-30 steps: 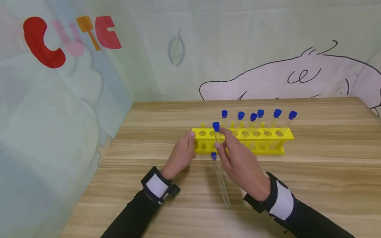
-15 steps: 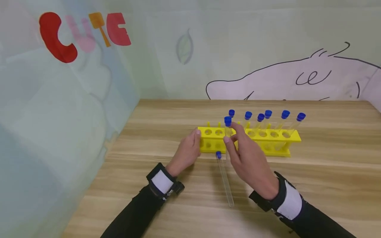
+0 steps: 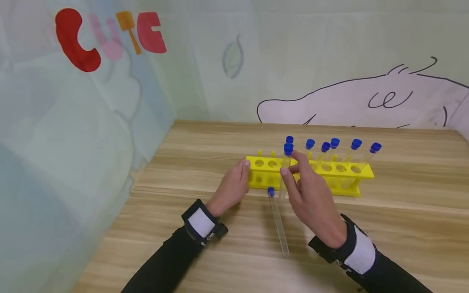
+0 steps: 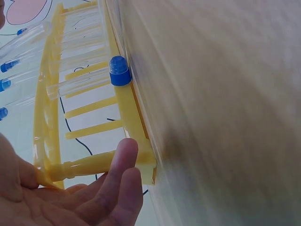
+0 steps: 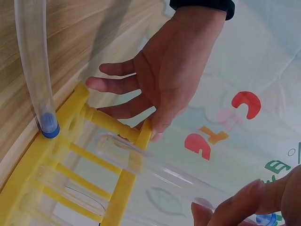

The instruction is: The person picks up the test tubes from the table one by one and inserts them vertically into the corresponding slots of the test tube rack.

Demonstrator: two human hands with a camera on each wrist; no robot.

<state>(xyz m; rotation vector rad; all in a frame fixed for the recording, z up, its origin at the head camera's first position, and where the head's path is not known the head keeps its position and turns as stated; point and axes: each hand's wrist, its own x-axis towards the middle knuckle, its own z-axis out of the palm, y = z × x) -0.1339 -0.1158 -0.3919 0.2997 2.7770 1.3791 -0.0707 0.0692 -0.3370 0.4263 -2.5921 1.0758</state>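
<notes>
A yellow test tube rack (image 3: 348,185) stands on the wooden table, holding several clear test tubes with blue caps (image 3: 356,143). My left hand (image 3: 231,185) grips the rack's left end; in the left wrist view, its fingers (image 4: 123,157) lie by the end post. Between thumb and index finger my right hand (image 3: 315,195) pinches a blue-capped test tube (image 3: 284,162). This tube is near upright in front of the rack, its lower end outside the holes. Another capped test tube (image 3: 279,228) lies on the table, its cap close to the rack's front edge.
The wooden table (image 3: 198,142) runs back to a printed cloth wall (image 3: 205,73); another cloth wall (image 3: 91,134) borders its left side. Two holes at the rack's left end (image 3: 259,163) hold no tube. Upright yellow pegs (image 3: 272,154) line the rack's back.
My right hand has shifted right along the rack's front with the pinched test tube, which now stands straighter. The left hand stays on the rack's end. The head view has turned slightly left.
</notes>
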